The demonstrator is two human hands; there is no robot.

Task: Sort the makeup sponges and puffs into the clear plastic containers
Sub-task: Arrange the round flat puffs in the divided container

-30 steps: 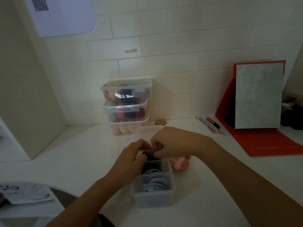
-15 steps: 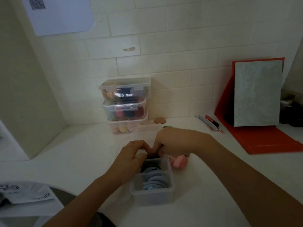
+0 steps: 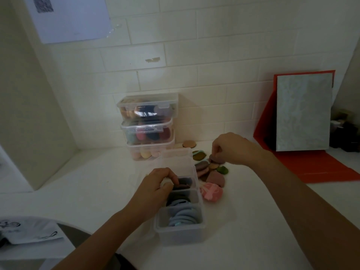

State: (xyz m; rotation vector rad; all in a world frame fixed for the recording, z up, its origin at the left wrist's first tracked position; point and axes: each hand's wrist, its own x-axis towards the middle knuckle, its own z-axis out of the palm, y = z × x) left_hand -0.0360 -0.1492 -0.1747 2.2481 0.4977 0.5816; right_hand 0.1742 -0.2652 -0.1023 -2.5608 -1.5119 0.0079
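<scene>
An open clear plastic container (image 3: 180, 230) stands on the white counter in front of me, with light blue puffs (image 3: 182, 216) near its front and dark puffs behind them. My left hand (image 3: 157, 184) is at the container's far end, its fingers pinching a dark puff (image 3: 182, 186) there. My right hand (image 3: 230, 148) reaches out over a loose pile of puffs and sponges (image 3: 211, 172) just behind the container and pinches a dark brown puff (image 3: 215, 159). A pink sponge (image 3: 211, 192) lies beside the container's right wall.
Three closed clear containers (image 3: 149, 126) filled with sponges are stacked against the tiled wall. A red folder holding a grey board (image 3: 303, 114) leans at the right. A cabinet side (image 3: 23, 104) bounds the left. Printed paper (image 3: 29, 229) lies at the near left.
My right hand has left the container and moved back and right to the loose pile, where it now pinches a brown puff. My left hand stays at the container's far end.
</scene>
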